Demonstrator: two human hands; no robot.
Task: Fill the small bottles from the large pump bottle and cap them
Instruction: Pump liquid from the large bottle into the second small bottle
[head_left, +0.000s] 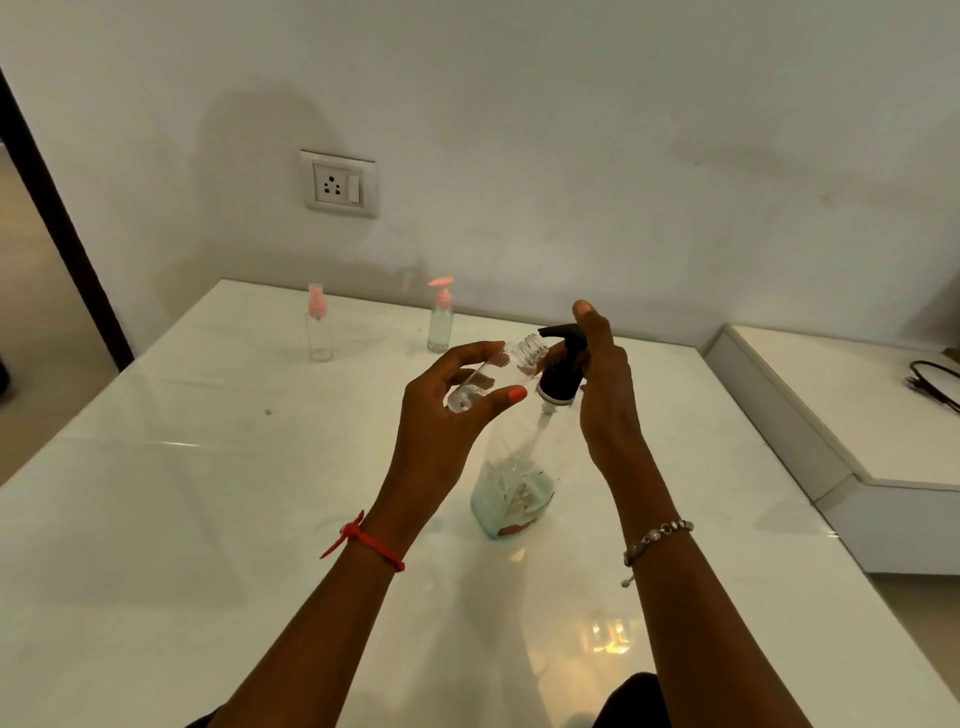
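Small bottle (483, 382), uncapped, lies tilted in my left hand (441, 415), fingers curled round it, mouth at the pump (563, 371) spout to catch liquid; right hand (608, 395) grips the pump atop the large bottle (514, 488), standing on the table (208, 493).

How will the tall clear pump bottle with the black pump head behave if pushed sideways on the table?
Probably light: only a low layer of pale blue liquid sits in the tall clear pump bottle. It may slide easily, since the glossy white table looks smooth. It could tip, being tall with the black pump head on top.
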